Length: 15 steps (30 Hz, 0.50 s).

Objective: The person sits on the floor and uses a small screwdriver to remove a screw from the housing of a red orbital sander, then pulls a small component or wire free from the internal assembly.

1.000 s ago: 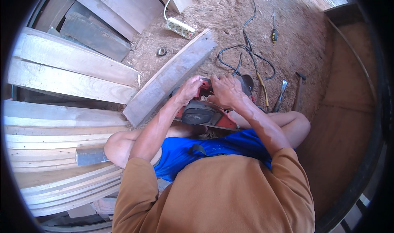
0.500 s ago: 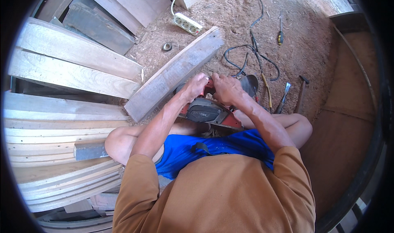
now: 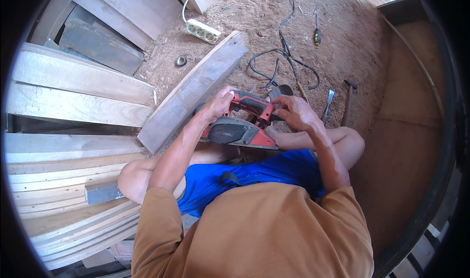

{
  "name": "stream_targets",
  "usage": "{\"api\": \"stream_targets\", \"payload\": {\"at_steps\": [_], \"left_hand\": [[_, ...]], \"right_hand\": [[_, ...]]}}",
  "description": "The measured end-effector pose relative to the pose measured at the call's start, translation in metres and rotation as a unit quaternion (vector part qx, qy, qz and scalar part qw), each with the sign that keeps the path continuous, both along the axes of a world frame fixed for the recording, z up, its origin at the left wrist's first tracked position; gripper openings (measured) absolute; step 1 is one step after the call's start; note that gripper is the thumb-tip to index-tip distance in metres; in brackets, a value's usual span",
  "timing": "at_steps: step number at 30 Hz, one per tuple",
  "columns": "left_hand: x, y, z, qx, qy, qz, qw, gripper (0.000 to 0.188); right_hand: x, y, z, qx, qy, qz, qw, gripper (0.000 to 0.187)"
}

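Note:
A red and dark grey electric planer (image 3: 240,128) is tilted on its side between my bent legs, its flat base toward me. My left hand (image 3: 218,104) is closed around the left end of its red handle. At the handle's right end, my right hand (image 3: 297,114) has its thumb and fingers bent against the planer's rear; exactly which part they pinch is partly hidden. Just beyond that hand sits a dark grey rounded piece (image 3: 281,90), its kind unclear. A thick wooden beam (image 3: 196,89) lies slantwise on the ground beyond the planer.
Stacked boards (image 3: 73,96) fill the left side. A white power strip (image 3: 203,31), a tape roll (image 3: 181,61) and a black cable (image 3: 286,45) lie ahead. Rightward are a screwdriver (image 3: 317,37), chisel (image 3: 329,101), hammer (image 3: 348,99) and a large brown wooden panel (image 3: 406,150).
My right hand has shifted rightward from the middle of the planer's handle to its rear end, uncovering the handle. My left hand stays on the planer. The whole view has shifted slightly.

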<state>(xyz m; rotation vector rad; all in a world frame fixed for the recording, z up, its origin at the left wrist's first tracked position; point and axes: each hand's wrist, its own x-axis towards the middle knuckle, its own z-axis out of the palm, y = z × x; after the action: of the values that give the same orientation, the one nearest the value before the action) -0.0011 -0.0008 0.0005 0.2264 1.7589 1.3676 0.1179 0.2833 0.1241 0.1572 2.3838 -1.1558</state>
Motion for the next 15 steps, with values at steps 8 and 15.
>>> {"api": "stream_targets", "payload": {"at_steps": [8,15], "left_hand": [[-0.012,0.006,0.019,-0.015,0.007,-0.116,0.993,0.042],[-0.018,0.016,0.047,-0.091,0.25,-0.261,0.928,0.059]], "right_hand": [[0.039,-0.004,-0.008,0.01,0.063,-0.012,0.998,0.057],[0.041,-0.011,-0.015,0.02,0.11,-0.028,0.993,0.037]]}}
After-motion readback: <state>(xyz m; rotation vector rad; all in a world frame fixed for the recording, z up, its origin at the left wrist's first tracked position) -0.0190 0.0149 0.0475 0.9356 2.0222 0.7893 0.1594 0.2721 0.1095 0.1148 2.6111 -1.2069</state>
